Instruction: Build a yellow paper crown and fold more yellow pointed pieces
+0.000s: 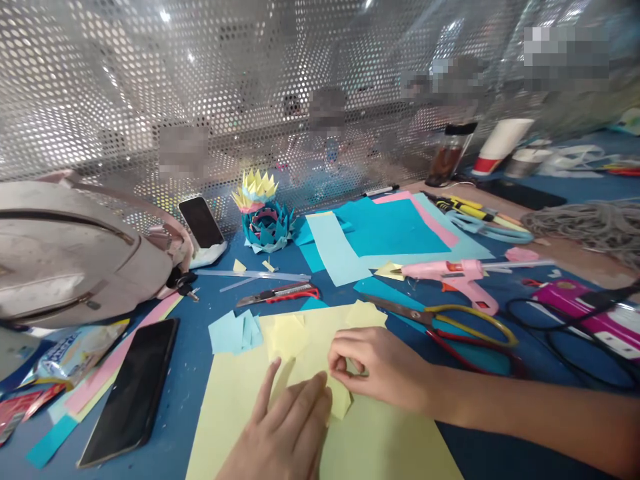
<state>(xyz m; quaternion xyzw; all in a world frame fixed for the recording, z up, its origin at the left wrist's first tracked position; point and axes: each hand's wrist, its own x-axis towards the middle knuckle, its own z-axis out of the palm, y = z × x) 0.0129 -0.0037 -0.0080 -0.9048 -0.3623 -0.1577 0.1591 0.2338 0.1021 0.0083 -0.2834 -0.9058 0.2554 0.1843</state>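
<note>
One small yellow paper piece (341,403) lies on a large yellow sheet (390,443) on the blue tabletop (187,380), partly under the fingers of the left hand (287,427), whose grip stands released with the fingers extended. The right hand (377,367) has thumb and forefinger bent near the piece's upper edge; from where I stand, I cannot tell whether that grip is closed on paper. Light-blue pieces (230,333) overlap the sheet's upper left corner, and scissors (423,315) lie just beyond the right hand.

No text can be read; the white lettering (63,355) on the shiny blue-and-yellow plastic packet (80,351) at left is blurred.
</note>
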